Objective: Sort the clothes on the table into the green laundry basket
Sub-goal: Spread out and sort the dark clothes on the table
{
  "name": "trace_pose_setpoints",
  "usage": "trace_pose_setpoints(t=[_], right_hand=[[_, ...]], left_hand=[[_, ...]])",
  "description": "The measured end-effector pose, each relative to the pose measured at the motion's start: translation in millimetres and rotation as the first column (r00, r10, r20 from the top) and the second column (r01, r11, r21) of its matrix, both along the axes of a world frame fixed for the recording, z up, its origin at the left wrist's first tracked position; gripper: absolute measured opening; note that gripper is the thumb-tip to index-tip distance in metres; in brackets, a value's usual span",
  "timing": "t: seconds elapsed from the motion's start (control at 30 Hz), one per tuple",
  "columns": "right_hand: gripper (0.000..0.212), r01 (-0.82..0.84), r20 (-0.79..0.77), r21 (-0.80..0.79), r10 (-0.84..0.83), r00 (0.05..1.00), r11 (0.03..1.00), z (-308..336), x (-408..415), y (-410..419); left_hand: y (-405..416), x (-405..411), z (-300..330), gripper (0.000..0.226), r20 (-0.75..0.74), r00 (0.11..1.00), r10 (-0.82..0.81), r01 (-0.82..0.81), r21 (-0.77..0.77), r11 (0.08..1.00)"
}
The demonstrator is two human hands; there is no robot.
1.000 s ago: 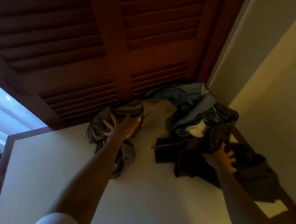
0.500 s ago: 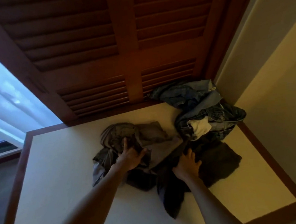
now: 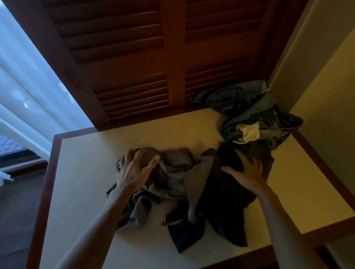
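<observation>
Dark garment (image 3: pixel 223 212): nearest me on the table (image 3: pixel 88 208), long axis running from me toward the shutters.
Right hand (image 3: pixel 248 172): my fingers spread flat on its far end, gripping nothing, I judge to bunch it.
Left hand (image 3: pixel 135 171): splayed, pressing the grey garment (image 3: pixel 176 173) alongside, well apart from my right.
Denim pile (image 3: pixel 254 114): far right corner, untouched.
Green basket: not in view.

A pale cream worktop with a dark reddish-brown wooden border (image 3: pixel 52 168) fills the lower middle of the view. Behind it rise dark brown louvred wooden doors (image 3: pixel 164 49) — two panels with a plain upright between them. To the left hang sheer white curtains (image 3: pixel 10 74), bright with daylight. A plain beige wall (image 3: pixel 329 76) stands at the right, and dark flooring (image 3: pixel 6 215) lies lower left.
</observation>
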State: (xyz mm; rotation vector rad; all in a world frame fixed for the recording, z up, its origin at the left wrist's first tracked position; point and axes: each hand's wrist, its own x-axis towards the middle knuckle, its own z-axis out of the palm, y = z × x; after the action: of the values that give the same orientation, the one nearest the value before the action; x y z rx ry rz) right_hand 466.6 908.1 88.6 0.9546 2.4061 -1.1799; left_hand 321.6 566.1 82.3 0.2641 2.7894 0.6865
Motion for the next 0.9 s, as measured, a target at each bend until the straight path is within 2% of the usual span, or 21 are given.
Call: trace_pose_setpoints(t=[0.07,0.13,0.23,0.33,0.47,0.63,0.77,0.83,0.9], right_hand=[[0.1,0.167,0.055,-0.054,-0.164,0.985,0.985,-7.2,1.9,-13.6],[0.105,0.215,0.133,-0.074,-0.204,0.97,0.974,-16.6,-8.5,-33.8],[0.088,0.155,0.174,-0.062,-0.143,0.974,0.986,-28.7,-30.4,-64.2],[0.079,0.048,0.128,0.044,-0.053,0.99,0.998,-47.7,-36.1,-71.3],[0.063,-0.064,0.063,0.192,0.053,0.997,0.979,-71.7,-35.3,-68.6],[0.045,-0.145,0.061,0.349,0.131,0.989,0.926,-84.3,-62.0,-58.7],[0.051,-0.098,-0.059,0.543,0.154,0.986,0.834,-104.9,-86.2,-52.6],[0.057,-0.066,-0.114,0.562,0.156,0.981,0.824,-112.4,-96.6,-47.7],[0.066,-0.084,-0.086,0.531,0.152,0.985,0.843,-110.3,-105.8,-42.7]], left_hand=[[17.0,1.4,-3.7,0.089,0.235,0.968,0.086,-0.082,-0.027,0.996],[41.6,4.3,-8.1,0.102,0.427,0.891,0.156,-0.147,-0.054,0.988],[78.8,8.1,-15.8,0.107,0.516,0.843,0.154,-0.153,-0.044,0.987],[100.9,7.8,-32.2,0.105,0.452,0.882,0.132,-0.093,-0.107,0.99],[109.7,17.8,-64.7,0.091,0.24,0.966,0.094,-0.02,-0.296,0.955],[112.5,8.2,-89.9,0.072,0.177,0.984,0.019,0.056,-0.406,0.912],[114.3,-8.1,-101.9,0.065,0.156,0.987,-0.032,0.091,-0.389,0.917],[114.9,-20.2,-102.0,0.058,0.104,0.992,-0.065,0.097,-0.342,0.935],[112.5,-29.6,-98.7,0.055,0.064,0.995,-0.071,0.088,-0.327,0.941]])
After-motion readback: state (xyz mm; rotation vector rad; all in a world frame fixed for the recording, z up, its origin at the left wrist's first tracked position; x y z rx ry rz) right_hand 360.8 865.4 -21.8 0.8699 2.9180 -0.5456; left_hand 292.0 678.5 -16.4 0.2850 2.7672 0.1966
